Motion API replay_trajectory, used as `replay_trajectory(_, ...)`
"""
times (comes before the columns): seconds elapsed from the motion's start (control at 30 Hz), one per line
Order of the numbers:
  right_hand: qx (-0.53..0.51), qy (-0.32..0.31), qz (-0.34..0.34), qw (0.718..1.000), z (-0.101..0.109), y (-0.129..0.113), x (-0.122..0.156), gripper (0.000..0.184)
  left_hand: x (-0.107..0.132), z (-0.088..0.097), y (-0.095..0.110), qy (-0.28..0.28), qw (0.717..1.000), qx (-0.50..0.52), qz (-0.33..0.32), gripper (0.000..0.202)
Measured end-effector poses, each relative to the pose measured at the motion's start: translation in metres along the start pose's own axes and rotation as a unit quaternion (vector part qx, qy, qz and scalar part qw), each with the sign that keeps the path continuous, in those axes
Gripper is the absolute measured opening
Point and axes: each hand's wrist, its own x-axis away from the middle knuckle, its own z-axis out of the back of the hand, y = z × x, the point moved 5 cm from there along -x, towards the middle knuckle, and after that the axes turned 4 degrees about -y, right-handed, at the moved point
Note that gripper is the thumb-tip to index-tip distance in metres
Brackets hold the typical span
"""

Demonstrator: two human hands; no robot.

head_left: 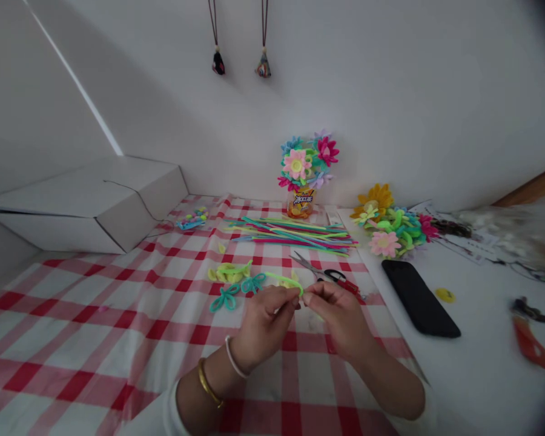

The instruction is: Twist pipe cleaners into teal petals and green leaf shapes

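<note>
Both my hands pinch one bright green pipe cleaner (284,278), its free end reaching left above the cloth. My left hand (270,315) grips it between thumb and fingers. Right beside it, my right hand (338,315) holds the same stem, fingertips almost touching the left ones. Just left of my hands lie two teal looped pipe-cleaner shapes, the nearer one a teal bow (226,298). Behind them is a heap of pale yellow looped pieces (229,272). Beyond my right hand rest open scissors (320,269) and a red-handled tool (349,286), partly hidden.
A bundle of coloured pipe cleaners (295,235) lies farther back, before a jar of fuzzy flowers (301,203). A white box (86,200) stands at left. To the right are more fuzzy flowers (386,242), a black phone (420,298) and orange-handled pliers (532,342).
</note>
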Motion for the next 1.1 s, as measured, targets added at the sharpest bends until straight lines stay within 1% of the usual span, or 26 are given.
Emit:
replay_trajectory(0.03, -0.081, -0.024, -0.038, 0.996, -0.003, 0.004, 0.0, 0.009, 0.0, 0.002, 0.005, 0.002, 0.998, -0.014, -0.055, 0.025)
replay_trajectory(0.07, -0.149, -0.044, -0.065, 0.986, -0.007, 0.006, 0.001, 0.01, 0.001, 0.003, 0.009, 0.002, 0.995, -0.019, -0.096, 0.031)
replay_trajectory(0.1, -0.198, -0.059, -0.082, 0.975, -0.009, 0.007, 0.001, 0.011, 0.001, 0.004, 0.011, 0.0, 0.993, -0.017, -0.12, 0.034)
replay_trajectory(0.13, -0.228, -0.071, -0.092, 0.967, -0.011, 0.008, 0.001, 0.011, 0.001, 0.004, 0.011, -0.001, 0.992, -0.005, -0.123, 0.036)
replay_trajectory(0.17, -0.242, -0.08, -0.096, 0.962, -0.011, 0.008, 0.001, 0.012, 0.0, 0.004, 0.01, -0.003, 0.994, 0.016, -0.107, 0.035)
replay_trajectory(0.2, -0.245, -0.082, -0.093, 0.962, -0.011, 0.008, 0.0, 0.012, -0.001, 0.003, 0.006, -0.004, 0.996, 0.045, -0.077, 0.032)
replay_trajectory(0.27, -0.23, -0.072, -0.083, 0.967, -0.007, 0.008, -0.002, 0.011, -0.003, 0.0, -0.003, 0.004, 0.993, 0.117, 0.011, 0.021)
replay_trajectory(0.37, -0.185, -0.055, -0.082, 0.978, -0.001, 0.012, -0.004, 0.01, -0.004, -0.003, -0.018, 0.039, 0.966, 0.214, 0.139, 0.009)
replay_trajectory(0.43, -0.16, -0.049, -0.09, 0.982, 0.001, 0.015, -0.004, 0.011, -0.004, -0.004, -0.024, 0.051, 0.944, 0.261, 0.196, 0.008)
replay_trajectory(0.47, -0.155, -0.047, -0.096, 0.982, 0.001, 0.016, -0.004, 0.012, -0.004, -0.004, -0.025, 0.049, 0.934, 0.28, 0.215, 0.008)
replay_trajectory(0.53, -0.169, -0.049, -0.108, 0.979, -0.001, 0.017, -0.003, 0.011, -0.003, -0.005, -0.027, 0.04, 0.921, 0.31, 0.232, 0.007)
replay_trajectory(0.6, -0.205, -0.069, -0.125, 0.968, -0.006, 0.017, -0.002, 0.01, -0.002, -0.006, -0.027, 0.034, 0.913, 0.334, 0.233, 0.007)
replay_trajectory(0.7, -0.274, -0.111, -0.16, 0.942, -0.015, 0.017, 0.0, 0.011, 0.0, -0.011, -0.029, 0.02, 0.895, 0.377, 0.236, 0.008)
replay_trajectory(0.8, -0.324, -0.115, -0.183, 0.921, -0.019, 0.019, -0.001, 0.013, 0.001, -0.015, -0.034, 0.037, 0.876, 0.408, 0.254, 0.012)
replay_trajectory(0.83, -0.327, -0.107, -0.183, 0.921, -0.018, 0.02, -0.002, 0.013, 0.001, -0.015, -0.036, 0.047, 0.872, 0.408, 0.265, 0.015)
replay_trajectory(0.9, -0.307, -0.084, -0.171, 0.932, -0.015, 0.022, -0.003, 0.012, 0.001, -0.014, -0.04, 0.06, 0.87, 0.394, 0.29, 0.019)
replay_trajectory(1.0, -0.268, -0.063, -0.153, 0.949, -0.011, 0.023, -0.005, 0.012, -0.001, -0.012, -0.041, 0.057, 0.871, 0.377, 0.311, 0.021)
replay_trajectory(1.1, -0.206, -0.039, -0.111, 0.971, -0.004, 0.021, -0.007, 0.015, 0.0, -0.008, -0.04, 0.064, 0.86, 0.379, 0.336, 0.021)
